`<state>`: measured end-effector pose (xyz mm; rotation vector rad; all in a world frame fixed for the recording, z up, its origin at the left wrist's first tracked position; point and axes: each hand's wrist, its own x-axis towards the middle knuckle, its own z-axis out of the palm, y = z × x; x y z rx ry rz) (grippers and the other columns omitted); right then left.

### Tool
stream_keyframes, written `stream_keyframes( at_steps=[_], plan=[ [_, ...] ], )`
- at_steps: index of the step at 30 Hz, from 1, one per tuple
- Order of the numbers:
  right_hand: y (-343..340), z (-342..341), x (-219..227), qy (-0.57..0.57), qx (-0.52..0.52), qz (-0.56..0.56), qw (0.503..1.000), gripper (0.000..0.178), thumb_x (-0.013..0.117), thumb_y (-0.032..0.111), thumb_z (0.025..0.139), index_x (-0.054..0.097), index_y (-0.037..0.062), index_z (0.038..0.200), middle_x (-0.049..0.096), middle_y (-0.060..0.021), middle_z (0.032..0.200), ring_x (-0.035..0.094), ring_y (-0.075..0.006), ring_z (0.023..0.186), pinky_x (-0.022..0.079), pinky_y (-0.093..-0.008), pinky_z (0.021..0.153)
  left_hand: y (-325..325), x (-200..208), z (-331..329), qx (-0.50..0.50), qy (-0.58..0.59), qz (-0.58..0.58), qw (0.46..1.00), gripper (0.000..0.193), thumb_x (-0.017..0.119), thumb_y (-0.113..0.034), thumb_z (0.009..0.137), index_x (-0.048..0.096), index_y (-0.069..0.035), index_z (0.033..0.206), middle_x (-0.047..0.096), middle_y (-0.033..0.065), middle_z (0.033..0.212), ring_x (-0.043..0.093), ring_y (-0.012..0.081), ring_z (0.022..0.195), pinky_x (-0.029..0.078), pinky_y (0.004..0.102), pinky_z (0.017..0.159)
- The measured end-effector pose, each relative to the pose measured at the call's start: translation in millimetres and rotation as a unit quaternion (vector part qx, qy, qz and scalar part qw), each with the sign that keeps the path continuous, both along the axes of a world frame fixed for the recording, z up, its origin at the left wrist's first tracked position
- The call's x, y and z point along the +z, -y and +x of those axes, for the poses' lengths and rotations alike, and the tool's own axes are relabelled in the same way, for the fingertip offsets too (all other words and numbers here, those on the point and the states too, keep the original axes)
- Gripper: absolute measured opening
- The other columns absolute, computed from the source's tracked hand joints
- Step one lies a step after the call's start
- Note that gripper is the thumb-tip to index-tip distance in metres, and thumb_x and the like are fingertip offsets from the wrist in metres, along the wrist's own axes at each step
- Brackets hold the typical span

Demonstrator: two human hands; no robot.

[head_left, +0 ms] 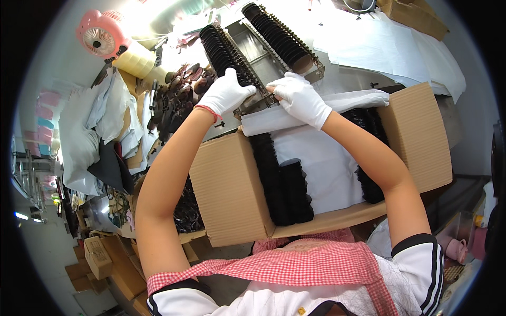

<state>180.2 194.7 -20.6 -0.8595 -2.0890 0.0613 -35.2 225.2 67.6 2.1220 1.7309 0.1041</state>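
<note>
Perhaps to steady it, the left hand point(227, 94) curls over the near end of a rack point(221, 50) toward twelve o'clock, while the right hand point(303, 100) has thumb and fingertips close together by that end; I cannot tell whether either grips anything. The carton point(226, 192) sits at five o'clock from them, flaps spread, probably for short reach. Thin, dark, rounded discs stand on edge along the rack, tightly ranked.
</note>
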Motion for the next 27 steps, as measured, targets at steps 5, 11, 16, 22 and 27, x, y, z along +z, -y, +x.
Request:
stream_keyframes(
  at_steps=[5,11,16,22,27],
  plan=[
    [0.0,6.8,1.9,0.048,0.013,-0.064,0.997,0.022,0.066,0.007,0.08,0.074,0.0098,0.1,0.07,-0.004,0.095,0.062,-0.0274,0.093,0.048,-0.0415,0.094,4.6,4.8,31.4,0.121,0.221,-0.206,0.946,0.026,0.055,-0.013,0.089,0.06,0.003,0.069,0.059,0.0056,0.059,0.059,0.0137,0.048,0.041,0.0292,0.039],
    [15.3,7.0,30.5,0.027,0.001,-0.095,0.995,0.057,0.078,0.027,0.076,0.06,0.0005,0.123,0.064,-0.0126,0.119,0.058,-0.0335,0.107,0.048,-0.0421,0.096,32.0,21.6,20.6,0.006,-0.168,0.064,0.984,0.028,0.054,-0.015,0.087,0.053,0.005,0.106,0.071,0.0273,0.088,0.071,0.0388,0.079,0.056,0.0478,0.074],
    [64.6,-33.3,62.0,-0.081,0.027,-0.115,0.99,0.111,0.091,0.039,0.057,0.038,-0.0071,0.143,0.045,-0.0289,0.139,0.044,-0.0399,0.133,0.039,-0.0438,0.111,72.8,32.0,20.3,-0.068,0.019,0.016,0.997,0.039,0.05,-0.028,0.093,0.047,0.005,0.112,0.068,0.0295,0.086,0.066,0.0473,0.08,0.054,0.0519,0.075],
    [57.4,-31.1,58.8,-0.138,0.034,-0.168,0.976,0.047,0.082,0.013,0.068,0.065,0.0074,0.111,0.059,-0.0133,0.109,0.061,-0.0323,0.106,0.052,-0.0392,0.093,56.1,56.4,-6.7,-0.198,0.121,-0.232,0.945,0.044,0.065,-0.031,0.09,0.058,0.002,0.118,0.061,0.0179,0.102,0.061,0.0251,0.101,0.048,0.0333,0.093],
    [17.9,1.2,41.4,-0.1,-0.003,-0.154,0.983,0.04,0.077,0.012,0.071,0.067,0.0121,0.11,0.061,-0.0104,0.108,0.061,-0.0291,0.106,0.053,-0.0374,0.092,-26.5,18.2,-39.5,0.015,-0.04,0.145,0.989,0.073,0.08,-0.041,0.076,0.056,0.01,0.122,0.063,0.0285,0.116,0.062,0.0361,0.109,0.049,0.0371,0.097]
  ],
)
